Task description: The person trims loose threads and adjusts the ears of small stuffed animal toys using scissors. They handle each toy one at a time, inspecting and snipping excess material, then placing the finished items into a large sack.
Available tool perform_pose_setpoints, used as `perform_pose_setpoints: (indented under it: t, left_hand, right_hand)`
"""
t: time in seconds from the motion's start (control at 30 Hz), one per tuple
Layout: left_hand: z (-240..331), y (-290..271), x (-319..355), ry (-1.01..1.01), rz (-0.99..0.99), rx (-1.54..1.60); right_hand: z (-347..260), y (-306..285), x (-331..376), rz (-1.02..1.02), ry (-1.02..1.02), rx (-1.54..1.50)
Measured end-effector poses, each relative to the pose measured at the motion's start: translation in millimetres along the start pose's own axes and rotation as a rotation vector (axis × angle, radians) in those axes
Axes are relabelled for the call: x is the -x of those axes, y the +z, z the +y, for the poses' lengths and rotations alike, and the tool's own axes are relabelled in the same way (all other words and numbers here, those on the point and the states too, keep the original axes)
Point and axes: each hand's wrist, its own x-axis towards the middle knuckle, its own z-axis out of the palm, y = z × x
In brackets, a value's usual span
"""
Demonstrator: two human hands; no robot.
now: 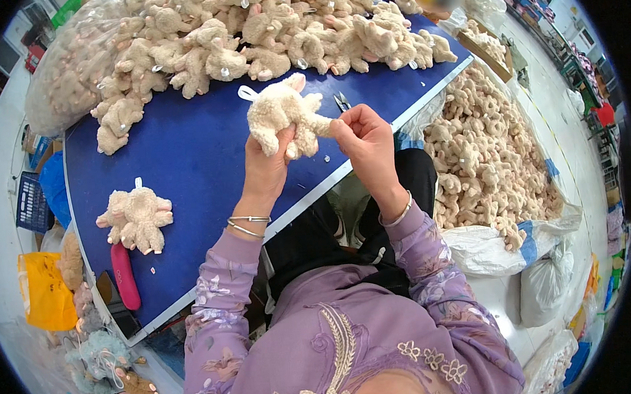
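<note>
Our left hand (275, 147) gripped the cream fleecy plush toy (281, 114) above the blue worktop (196, 143), seemingly to steady its body, while our right hand (368, 142) pinched one limb, likely for tautness! Just beyond lay the thread snips (342, 102), presumably within quick reach.

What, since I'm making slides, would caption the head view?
Left hand grips a cream plush toy over a blue table, right hand at one limb, with a pile of similar toys beyond.

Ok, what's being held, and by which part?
A cream plush toy: the left grip has its body, the right grip pinches the end of one limb.
</note>
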Motion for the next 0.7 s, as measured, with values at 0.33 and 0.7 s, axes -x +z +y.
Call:
perform_pose_setpoints:
  t: [0.33,0.7]
  left_hand:
    - [-2,-23,2,0.119,0.02,-0.22]
    - [4,-8,-1,0.024,0.068,-0.156]
  right_hand:
    - [6,19,7,-0.222,0.277,-0.193]
    - [1,22,14,-0.185,-0.42,0.501]
